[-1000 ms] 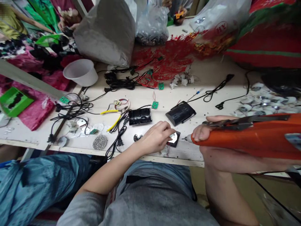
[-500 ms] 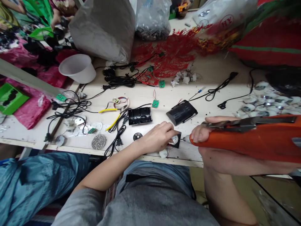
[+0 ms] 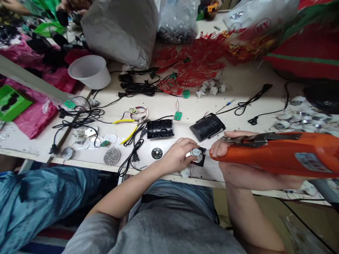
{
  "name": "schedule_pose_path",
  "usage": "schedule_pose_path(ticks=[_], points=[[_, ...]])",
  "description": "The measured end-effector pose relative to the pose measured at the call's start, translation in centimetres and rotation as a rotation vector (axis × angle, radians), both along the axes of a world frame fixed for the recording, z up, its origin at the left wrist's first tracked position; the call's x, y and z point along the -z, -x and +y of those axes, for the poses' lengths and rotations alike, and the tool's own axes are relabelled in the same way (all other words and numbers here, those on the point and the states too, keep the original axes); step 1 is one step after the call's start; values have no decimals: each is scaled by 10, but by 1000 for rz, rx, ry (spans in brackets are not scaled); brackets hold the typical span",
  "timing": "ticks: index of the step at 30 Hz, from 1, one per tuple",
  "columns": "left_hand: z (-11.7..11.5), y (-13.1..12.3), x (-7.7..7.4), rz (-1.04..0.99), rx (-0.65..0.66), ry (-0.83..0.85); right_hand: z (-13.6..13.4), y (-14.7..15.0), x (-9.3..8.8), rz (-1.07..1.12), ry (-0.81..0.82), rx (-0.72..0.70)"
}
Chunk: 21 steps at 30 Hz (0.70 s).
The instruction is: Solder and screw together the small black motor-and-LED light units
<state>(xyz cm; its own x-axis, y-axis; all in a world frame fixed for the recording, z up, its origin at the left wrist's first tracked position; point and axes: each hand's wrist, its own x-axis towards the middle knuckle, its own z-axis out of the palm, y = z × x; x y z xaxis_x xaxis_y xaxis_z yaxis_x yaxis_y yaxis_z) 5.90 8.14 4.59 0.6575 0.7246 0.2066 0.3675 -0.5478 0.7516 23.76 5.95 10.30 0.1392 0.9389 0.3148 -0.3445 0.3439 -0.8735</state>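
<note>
Left hand (image 3: 180, 156) pinches a pale round part (image 3: 196, 152) between thumb and fingers, at a black square piece (image 3: 203, 158) near the front of the bench (image 3: 162, 106) — right hand (image 3: 220, 148) wraps an orange power driver (image 3: 267, 155), its nose just beside

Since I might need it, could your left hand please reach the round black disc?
Probably yes: the black disc lies uncovered nearby, though the left hand holds a small round part.
</note>
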Motion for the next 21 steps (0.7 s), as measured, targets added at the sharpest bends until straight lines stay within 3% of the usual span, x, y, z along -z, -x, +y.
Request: schedule_pose_path(ticks=[11,16,21], points=[[1,1,3,-28,5,-45,-1,6,-4,4,-88,80],[1,1,1,-37,7,-47,-2,9,-3,-30,-39,141],[1,0,4,-26,-3,-34,1,8,1,-85,-32,58]])
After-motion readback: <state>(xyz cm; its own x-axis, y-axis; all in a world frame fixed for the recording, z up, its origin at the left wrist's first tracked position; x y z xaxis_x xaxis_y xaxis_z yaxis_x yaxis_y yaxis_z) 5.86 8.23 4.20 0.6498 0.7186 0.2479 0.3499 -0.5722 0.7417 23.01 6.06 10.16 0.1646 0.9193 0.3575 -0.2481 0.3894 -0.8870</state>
